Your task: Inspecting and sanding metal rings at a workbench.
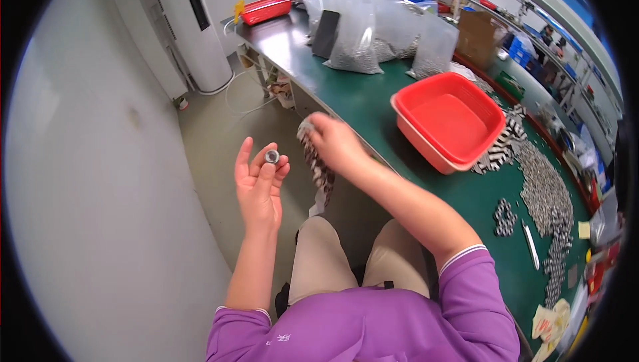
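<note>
Beside the green bench [373, 105], the left hand [257, 192] pinches a small metal ring [271, 157] while the right hand [331, 141] clutches a mottled cloth [318, 167], apparently a handling step, the next move calling for a steady hold.

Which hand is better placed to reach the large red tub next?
Probably the right hand: it's nearer the red tub, though holding a mottled cloth. The left hand is farther away, pinching a small round part.
</note>
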Demonstrator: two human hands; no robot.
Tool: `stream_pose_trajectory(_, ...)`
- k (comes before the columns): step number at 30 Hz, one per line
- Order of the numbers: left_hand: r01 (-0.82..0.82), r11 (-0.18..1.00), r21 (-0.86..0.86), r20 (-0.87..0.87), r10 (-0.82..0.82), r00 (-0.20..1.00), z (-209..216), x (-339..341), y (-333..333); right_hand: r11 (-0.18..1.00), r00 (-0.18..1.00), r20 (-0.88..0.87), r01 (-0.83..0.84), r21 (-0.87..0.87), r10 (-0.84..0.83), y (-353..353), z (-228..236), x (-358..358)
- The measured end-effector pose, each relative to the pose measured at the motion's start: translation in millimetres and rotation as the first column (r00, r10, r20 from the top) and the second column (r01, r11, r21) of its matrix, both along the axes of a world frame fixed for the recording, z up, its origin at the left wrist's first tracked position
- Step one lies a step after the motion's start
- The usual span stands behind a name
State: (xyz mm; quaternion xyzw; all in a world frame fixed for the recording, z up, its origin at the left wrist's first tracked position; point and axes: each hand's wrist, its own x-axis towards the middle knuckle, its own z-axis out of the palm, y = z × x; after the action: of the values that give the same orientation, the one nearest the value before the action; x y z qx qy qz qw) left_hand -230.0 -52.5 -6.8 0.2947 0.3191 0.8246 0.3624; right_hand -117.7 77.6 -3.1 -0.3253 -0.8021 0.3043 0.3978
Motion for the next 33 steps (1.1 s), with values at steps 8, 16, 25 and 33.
stream_pose_trajectory(8,-0.054,0.987,-0.151,-0.014,0.052,0.999,-9,-78,77,0.912,0.738,0.649,-0.118,0.392,-0.184,186,59,-48)
stream_pose_trajectory(16,0.012,0.991,-0.131,0.191,0.013,0.981,30,-169,118,0.974,-0.057,0.996,-0.221,0.049,-0.063,247,78,-94)
stream_pose_trajectory(25,-0.112,0.874,-0.474,0.232,0.246,0.941,72,-262,41,0.945,0.516,0.797,-0.254,-0.207,0.313,250,106,-214)
stream_pose_trajectory(33,-0.235,0.715,-0.658,0.263,0.511,0.818,28,-322,-74,0.885,0.886,0.399,-0.027,-0.464,0.236,334,76,-331)
